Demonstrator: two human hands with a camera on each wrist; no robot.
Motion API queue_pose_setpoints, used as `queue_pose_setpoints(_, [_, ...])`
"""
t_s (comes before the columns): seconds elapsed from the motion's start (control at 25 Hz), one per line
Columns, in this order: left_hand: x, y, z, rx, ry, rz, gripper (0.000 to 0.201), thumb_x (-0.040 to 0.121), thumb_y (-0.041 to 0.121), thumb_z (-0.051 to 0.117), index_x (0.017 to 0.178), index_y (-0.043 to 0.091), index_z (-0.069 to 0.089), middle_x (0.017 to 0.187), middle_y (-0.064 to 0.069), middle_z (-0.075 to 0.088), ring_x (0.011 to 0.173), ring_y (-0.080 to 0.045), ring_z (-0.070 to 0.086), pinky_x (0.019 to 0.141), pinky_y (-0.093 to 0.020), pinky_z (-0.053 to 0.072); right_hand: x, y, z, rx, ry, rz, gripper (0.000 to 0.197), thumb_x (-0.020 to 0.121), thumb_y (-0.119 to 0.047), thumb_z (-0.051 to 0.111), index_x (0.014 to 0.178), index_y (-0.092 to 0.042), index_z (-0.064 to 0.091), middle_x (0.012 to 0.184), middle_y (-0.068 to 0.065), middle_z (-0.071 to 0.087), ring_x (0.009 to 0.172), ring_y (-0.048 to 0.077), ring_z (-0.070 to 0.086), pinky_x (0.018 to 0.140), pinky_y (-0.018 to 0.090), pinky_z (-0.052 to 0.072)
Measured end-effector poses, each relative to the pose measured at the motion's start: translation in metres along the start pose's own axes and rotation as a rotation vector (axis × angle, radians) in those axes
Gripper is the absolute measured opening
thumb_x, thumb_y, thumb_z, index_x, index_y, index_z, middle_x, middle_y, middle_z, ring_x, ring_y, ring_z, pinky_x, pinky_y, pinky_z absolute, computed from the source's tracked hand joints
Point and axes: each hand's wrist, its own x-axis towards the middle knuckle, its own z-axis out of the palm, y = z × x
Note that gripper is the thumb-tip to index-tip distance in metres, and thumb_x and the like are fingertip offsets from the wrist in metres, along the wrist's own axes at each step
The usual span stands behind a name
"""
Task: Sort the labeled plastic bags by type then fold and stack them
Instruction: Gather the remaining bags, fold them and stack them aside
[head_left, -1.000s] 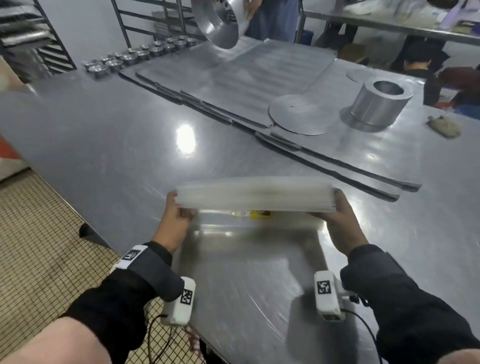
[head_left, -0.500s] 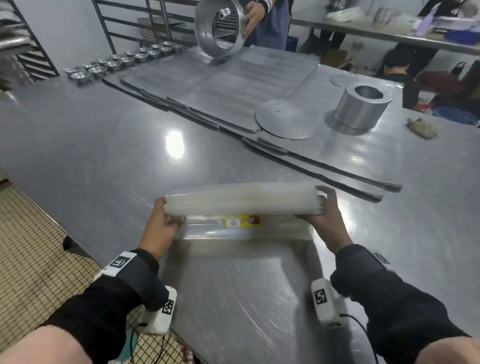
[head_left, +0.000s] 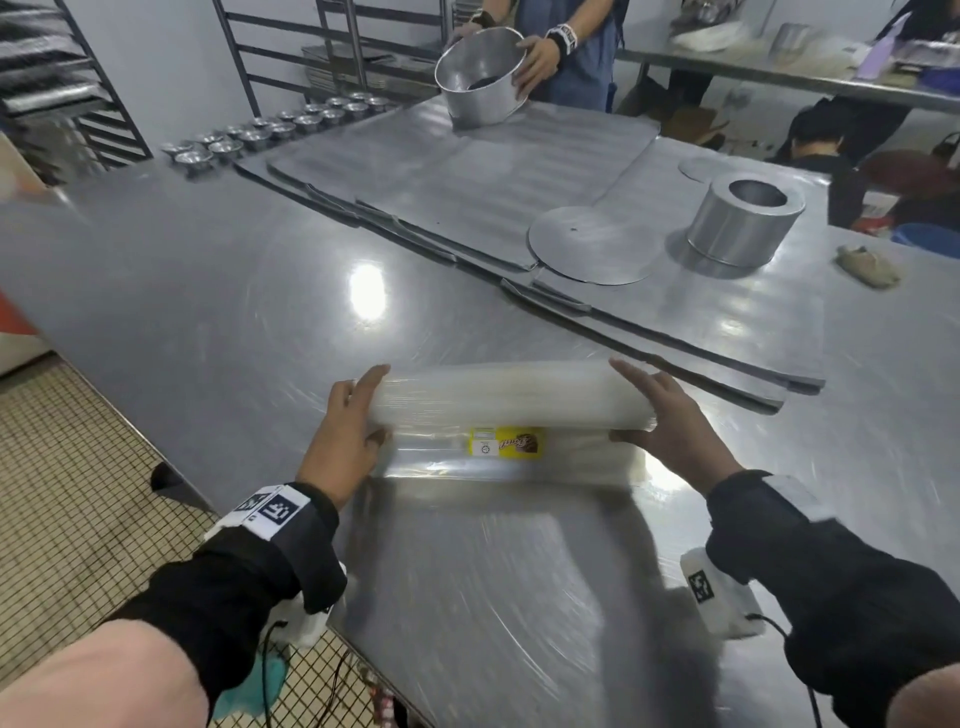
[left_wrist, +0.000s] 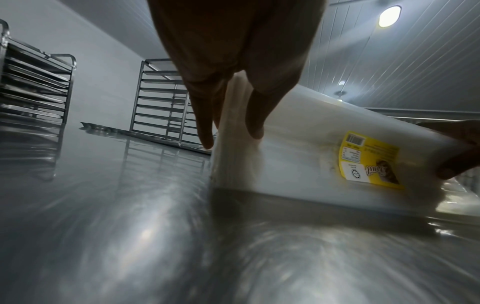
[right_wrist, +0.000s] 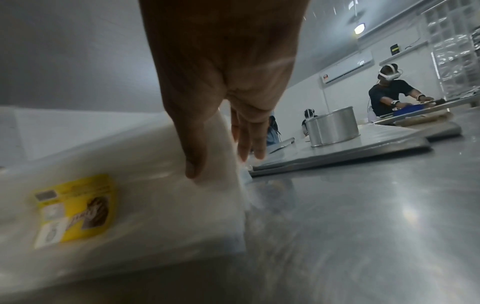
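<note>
Left to right: we are pinching the pack of plastic bags (head_left: 511, 402) at its left end with our left hand (head_left: 345, 434), thumb in front, fingers behind; our right hand (head_left: 667, 418) is pinching the right end likewise. The pack is standing on edge on the steel table (head_left: 234, 312), tilted.

Risk, as we are judging it: the slick layers could be sliding apart or the pack toppling if either pinch is loosening.

The head view is showing both ends; the left wrist view is showing the yellow label (left_wrist: 370, 159) and its barcode more clearly.
</note>
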Motion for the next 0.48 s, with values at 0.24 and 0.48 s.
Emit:
queue_pose_setpoints(0.24, [0.0013,-0.0003,0.0033,-0.037,0.017,0.023,0.064,0.082,-0.010,0.059,0.136,0.016,0.040,0.133,-0.007,0.035,0.109,-0.012,0.041,0.094,-0.018,0.032,0.0047,-0.0065,-0.0081,0.179,-0.035,0.015,0.125,0.063,0.007,0.079,0.145,-0.041,-0.002,0.125,0.003,0.037,0.108,0.019,0.043,0.090,0.025,0.035])
queue_pose_setpoints(0.48, [0.0068,-0.0021,0.0015,-0.074,0.022,0.045,0.065,0.077,-0.008,0.067,0.132,0.012,0.040,0.121,-0.004,0.047,0.112,-0.018,0.051,0.091,-0.021,0.038,0.0022,-0.0056,-0.0022,-0.032,-0.063,0.005,0.098,0.076,-0.003,0.074,0.147,-0.035,0.015,0.109,0.000,0.036,0.097,0.018,0.044,0.088,0.024,0.040])
